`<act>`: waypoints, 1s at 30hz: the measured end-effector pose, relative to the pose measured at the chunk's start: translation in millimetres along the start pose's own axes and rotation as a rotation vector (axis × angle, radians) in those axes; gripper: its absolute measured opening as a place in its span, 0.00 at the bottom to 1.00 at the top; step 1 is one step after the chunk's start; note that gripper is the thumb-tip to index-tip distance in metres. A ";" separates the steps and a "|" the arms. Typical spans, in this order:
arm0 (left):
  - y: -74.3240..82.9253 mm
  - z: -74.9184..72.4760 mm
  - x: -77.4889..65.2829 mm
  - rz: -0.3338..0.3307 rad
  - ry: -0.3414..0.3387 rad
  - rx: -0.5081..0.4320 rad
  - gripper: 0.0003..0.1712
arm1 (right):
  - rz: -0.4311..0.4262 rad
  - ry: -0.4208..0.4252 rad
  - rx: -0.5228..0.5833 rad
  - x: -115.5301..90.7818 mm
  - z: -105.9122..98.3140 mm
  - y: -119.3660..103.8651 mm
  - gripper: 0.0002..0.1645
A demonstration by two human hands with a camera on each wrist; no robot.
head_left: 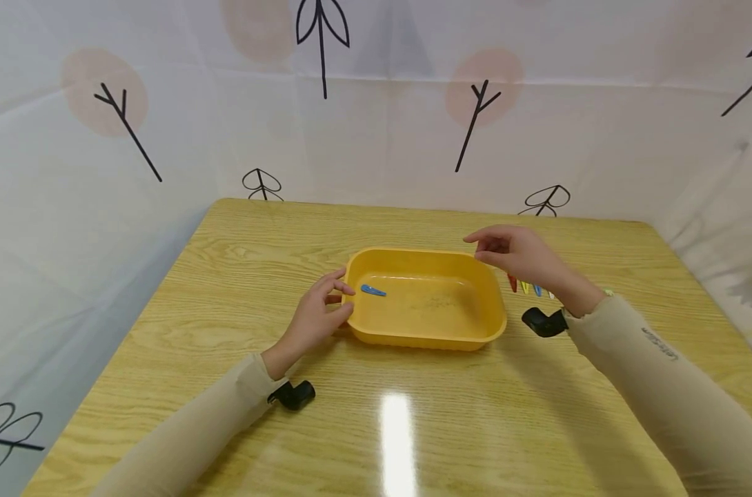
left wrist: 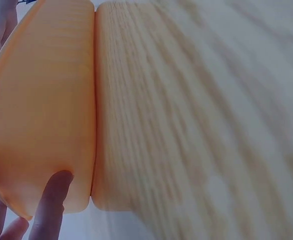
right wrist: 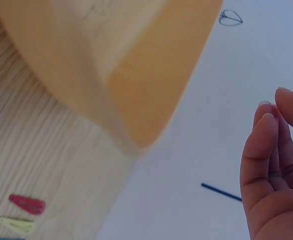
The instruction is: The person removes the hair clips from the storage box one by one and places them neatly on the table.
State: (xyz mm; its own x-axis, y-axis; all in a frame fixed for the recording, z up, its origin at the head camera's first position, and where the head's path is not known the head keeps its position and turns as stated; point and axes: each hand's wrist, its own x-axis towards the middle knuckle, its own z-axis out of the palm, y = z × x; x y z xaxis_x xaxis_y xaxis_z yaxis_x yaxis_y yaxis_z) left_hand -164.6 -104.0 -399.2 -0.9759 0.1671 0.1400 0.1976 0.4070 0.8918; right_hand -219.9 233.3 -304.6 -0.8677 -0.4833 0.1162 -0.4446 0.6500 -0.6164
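A yellow plastic basin (head_left: 426, 342) stands on the table, with one blue snap hair clip (head_left: 373, 290) lying inside near its left end. My left hand (head_left: 317, 310) holds the basin's left edge; in the left wrist view the thumb (left wrist: 54, 200) presses the outer wall while other fingers reach round the rim. Over the far right corner of the basin is my right hand (head_left: 515, 254), its fingers loosely bent. The right wrist view shows nothing between that hand's fingertips (right wrist: 266, 117). Beneath the right wrist lie a red hair clip (head_left: 512, 283), a yellow clip (head_left: 525, 287) and a blue clip (head_left: 537, 290).
A whitish clip (head_left: 551, 295) ends the row, partly hidden by the right forearm. The wood-grain table (head_left: 276, 235) meets a pale cloth (head_left: 382, 152) with plant drawings behind it and at both sides. Black wrist mounts (head_left: 543, 322) stick out below both sleeves.
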 end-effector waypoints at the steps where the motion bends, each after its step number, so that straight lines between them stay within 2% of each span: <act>1: 0.3 0.1 0.1 -0.001 0.000 -0.001 0.09 | -0.008 -0.001 0.000 1.9 1.6 -1.4 0.17; 6: 2.0 0.2 0.1 -0.001 0.001 0.007 0.09 | -0.040 0.012 -0.015 13.2 11.1 -7.5 0.17; 24: -0.5 2.9 -4.2 -0.015 0.007 -0.020 0.06 | -0.120 -0.058 0.136 38.3 54.0 -18.4 0.15; 30: 2.4 3.1 -3.3 -0.005 0.013 -0.005 0.07 | -0.154 -0.081 0.146 46.7 64.5 -21.2 0.14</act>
State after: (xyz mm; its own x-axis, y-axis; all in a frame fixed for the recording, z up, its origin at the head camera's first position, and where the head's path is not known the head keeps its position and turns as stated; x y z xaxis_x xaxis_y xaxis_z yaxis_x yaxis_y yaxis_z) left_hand -160.6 -100.8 -398.8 -0.9781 0.1533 0.1410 0.1922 0.4036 0.8945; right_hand -236.6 159.1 -336.4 -0.7689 -0.6194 0.1587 -0.5284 0.4759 -0.7031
